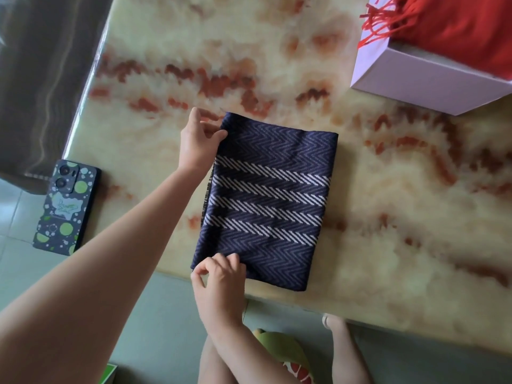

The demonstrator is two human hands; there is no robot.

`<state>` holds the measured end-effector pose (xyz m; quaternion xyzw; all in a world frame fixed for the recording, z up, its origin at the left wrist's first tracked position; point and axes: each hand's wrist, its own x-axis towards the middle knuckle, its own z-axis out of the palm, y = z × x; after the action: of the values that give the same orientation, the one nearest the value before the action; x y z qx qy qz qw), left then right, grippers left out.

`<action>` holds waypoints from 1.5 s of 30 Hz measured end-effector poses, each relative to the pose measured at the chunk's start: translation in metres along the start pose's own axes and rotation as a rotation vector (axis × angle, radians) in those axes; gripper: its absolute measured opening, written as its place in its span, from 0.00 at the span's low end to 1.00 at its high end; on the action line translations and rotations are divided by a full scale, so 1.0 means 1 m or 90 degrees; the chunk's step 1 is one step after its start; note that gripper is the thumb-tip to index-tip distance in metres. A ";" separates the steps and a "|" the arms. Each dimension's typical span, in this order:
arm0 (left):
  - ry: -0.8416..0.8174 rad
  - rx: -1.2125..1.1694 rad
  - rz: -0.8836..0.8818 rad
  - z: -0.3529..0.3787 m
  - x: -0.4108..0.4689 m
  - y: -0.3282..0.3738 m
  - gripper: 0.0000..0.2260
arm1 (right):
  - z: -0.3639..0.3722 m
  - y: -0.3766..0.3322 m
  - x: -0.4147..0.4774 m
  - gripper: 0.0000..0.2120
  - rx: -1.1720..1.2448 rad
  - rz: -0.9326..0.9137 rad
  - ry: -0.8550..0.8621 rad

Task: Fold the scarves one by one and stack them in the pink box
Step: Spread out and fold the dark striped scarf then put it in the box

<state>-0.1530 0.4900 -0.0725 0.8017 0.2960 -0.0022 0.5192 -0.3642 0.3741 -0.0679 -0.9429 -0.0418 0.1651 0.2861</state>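
Phone at near-left corner of tabletop; writing on case too blurred to read. Left hand pinches far-left corner of scarf; right hand pinches near-left corner. Scarf folded flat, near end at tabletop's front edge. Bare tabletop beyond and right of scarf. Box far right, well apart; red scarf inside, fringe over left wall.
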 end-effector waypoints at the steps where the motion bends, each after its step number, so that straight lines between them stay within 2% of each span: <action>1: 0.005 0.002 -0.003 0.000 -0.001 0.000 0.11 | -0.001 0.001 -0.001 0.08 0.018 -0.010 -0.003; 5: 0.005 0.034 -0.013 0.000 -0.013 0.010 0.13 | -0.028 0.017 0.002 0.01 0.135 -0.060 0.007; 7: -0.022 0.037 -0.039 -0.002 -0.028 0.014 0.20 | -0.052 0.036 0.005 0.07 0.122 -0.054 0.070; 11: -0.091 0.095 -0.088 -0.013 -0.075 -0.001 0.28 | -0.090 0.089 0.013 0.16 0.109 0.092 0.204; 15: -0.065 0.132 -0.105 -0.024 -0.107 -0.026 0.23 | -0.106 0.115 0.017 0.24 0.288 0.281 0.109; 21: -0.016 0.130 -0.084 -0.026 -0.111 -0.034 0.17 | -0.109 0.120 0.016 0.29 0.193 0.281 0.007; 23: 0.003 0.190 -0.053 -0.022 -0.117 -0.038 0.19 | -0.113 0.121 0.020 0.32 0.105 0.200 0.038; 25: 0.019 0.347 0.068 -0.017 -0.123 -0.042 0.25 | -0.119 0.124 0.031 0.40 -0.009 0.040 0.081; 26: 0.001 0.417 0.151 -0.016 -0.127 -0.041 0.27 | -0.125 0.125 0.041 0.45 -0.060 -0.030 0.061; 28: -0.104 0.501 0.325 -0.011 -0.129 -0.043 0.28 | -0.133 0.128 0.066 0.51 -0.167 -0.143 -0.027; 30: -0.225 0.598 0.436 -0.008 -0.127 -0.053 0.29 | -0.136 0.135 0.094 0.56 -0.278 -0.211 -0.119; 32: -0.289 0.668 0.446 -0.008 -0.123 -0.065 0.32 | -0.136 0.143 0.115 0.58 -0.343 -0.239 -0.209; 34: -0.289 0.682 0.422 -0.008 -0.122 -0.073 0.33 | -0.136 0.148 0.123 0.58 -0.358 -0.255 -0.252; 38: -0.203 0.628 0.355 -0.003 -0.122 -0.060 0.35 | -0.147 0.138 0.137 0.52 -0.317 -0.279 -0.164; 40: -0.197 0.621 0.376 0.001 -0.106 -0.048 0.33 | -0.151 0.133 0.161 0.52 -0.294 -0.263 -0.126; 42: -0.210 0.647 0.394 0.002 -0.086 -0.044 0.32 | -0.152 0.134 0.184 0.49 -0.314 -0.249 -0.134; 45: -0.236 0.666 0.357 0.003 -0.074 -0.052 0.32 | -0.147 0.140 0.200 0.45 -0.336 -0.216 -0.187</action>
<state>-0.2374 0.4676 -0.0939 0.9835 -0.0612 -0.1493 0.0814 -0.1285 0.2146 -0.0880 -0.9303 -0.2796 0.2326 0.0469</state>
